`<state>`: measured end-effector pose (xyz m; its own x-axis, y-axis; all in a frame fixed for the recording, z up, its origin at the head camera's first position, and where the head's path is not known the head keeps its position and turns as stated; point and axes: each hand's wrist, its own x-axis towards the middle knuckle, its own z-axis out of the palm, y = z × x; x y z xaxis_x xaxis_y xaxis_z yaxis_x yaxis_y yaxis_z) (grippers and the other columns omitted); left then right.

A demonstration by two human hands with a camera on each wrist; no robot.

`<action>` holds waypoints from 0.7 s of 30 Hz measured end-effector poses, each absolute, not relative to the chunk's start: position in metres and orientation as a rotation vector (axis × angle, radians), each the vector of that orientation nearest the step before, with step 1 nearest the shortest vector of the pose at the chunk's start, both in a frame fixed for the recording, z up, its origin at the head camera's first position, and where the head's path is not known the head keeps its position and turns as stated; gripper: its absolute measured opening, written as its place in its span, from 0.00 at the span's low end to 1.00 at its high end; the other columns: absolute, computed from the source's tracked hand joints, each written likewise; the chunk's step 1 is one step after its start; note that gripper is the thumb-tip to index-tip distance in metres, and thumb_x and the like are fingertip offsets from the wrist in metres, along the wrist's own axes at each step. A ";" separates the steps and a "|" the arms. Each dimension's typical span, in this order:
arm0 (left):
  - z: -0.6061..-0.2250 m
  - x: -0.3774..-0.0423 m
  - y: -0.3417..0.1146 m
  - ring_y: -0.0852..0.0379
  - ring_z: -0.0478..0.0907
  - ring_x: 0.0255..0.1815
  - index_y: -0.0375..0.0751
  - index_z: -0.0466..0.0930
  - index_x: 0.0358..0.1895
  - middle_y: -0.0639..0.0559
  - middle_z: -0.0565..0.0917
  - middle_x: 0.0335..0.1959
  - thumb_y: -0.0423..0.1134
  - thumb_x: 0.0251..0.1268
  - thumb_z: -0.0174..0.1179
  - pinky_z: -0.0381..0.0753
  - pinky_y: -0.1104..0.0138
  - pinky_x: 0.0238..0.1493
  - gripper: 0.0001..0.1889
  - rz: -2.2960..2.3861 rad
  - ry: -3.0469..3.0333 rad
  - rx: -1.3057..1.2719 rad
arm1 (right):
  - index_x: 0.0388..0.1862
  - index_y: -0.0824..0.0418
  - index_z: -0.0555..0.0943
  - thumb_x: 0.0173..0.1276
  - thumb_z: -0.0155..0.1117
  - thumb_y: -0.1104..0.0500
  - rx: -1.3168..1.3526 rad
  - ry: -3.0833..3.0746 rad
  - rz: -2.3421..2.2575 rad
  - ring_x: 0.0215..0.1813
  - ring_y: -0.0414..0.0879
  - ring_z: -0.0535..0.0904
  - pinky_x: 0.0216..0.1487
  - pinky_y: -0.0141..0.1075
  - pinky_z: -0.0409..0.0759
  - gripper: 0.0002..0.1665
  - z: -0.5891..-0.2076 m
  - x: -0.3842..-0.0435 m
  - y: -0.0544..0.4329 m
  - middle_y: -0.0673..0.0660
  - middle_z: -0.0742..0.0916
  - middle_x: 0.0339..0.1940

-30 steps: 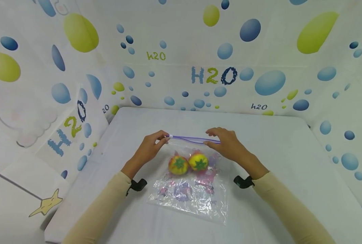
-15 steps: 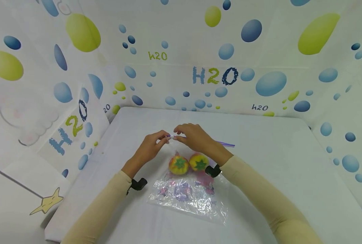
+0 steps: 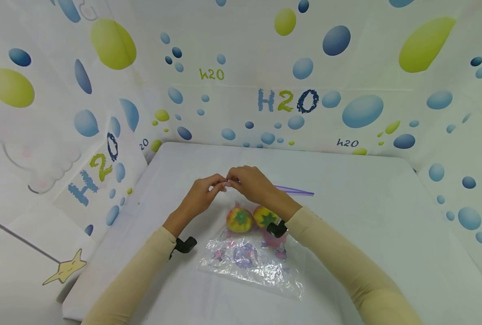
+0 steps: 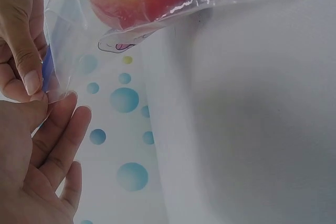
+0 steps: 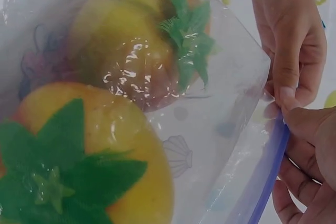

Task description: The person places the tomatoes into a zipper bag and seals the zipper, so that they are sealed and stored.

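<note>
A clear zip bag with pink and purple prints lies on the white table, its purple zip strip along the far edge. Inside rest two yellow-red, tomato-like fruits with green leafy tops, one on the left and one on the right, partly behind the right wrist. My left hand pinches the bag's upper left corner between thumb and fingers. Right against it, my right hand pinches the same end of the strip. The white slider seen there earlier is hidden by the fingers.
The white-covered table reaches back to a wall sheet printed with blue and green bubbles and H2O lettering. Black wrist cameras sit on the left wrist and right wrist, the latter above the bag.
My right hand has moved left along the zip strip to the left corner, and its fingers have closed there. The left hand stays at that corner; the bag lies as before.
</note>
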<state>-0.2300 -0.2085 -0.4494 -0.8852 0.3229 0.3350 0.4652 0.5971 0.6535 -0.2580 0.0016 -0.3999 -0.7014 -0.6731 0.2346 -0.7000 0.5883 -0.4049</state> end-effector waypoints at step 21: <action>-0.438 -0.229 -0.205 0.51 0.89 0.45 0.39 0.89 0.48 0.48 0.92 0.44 0.35 0.74 0.66 0.85 0.51 0.53 0.06 -0.826 -2.540 -0.833 | 0.49 0.62 0.88 0.78 0.66 0.58 1.244 -2.752 0.892 0.45 0.46 0.86 0.53 0.36 0.85 0.10 -0.400 -0.259 0.008 0.54 0.92 0.44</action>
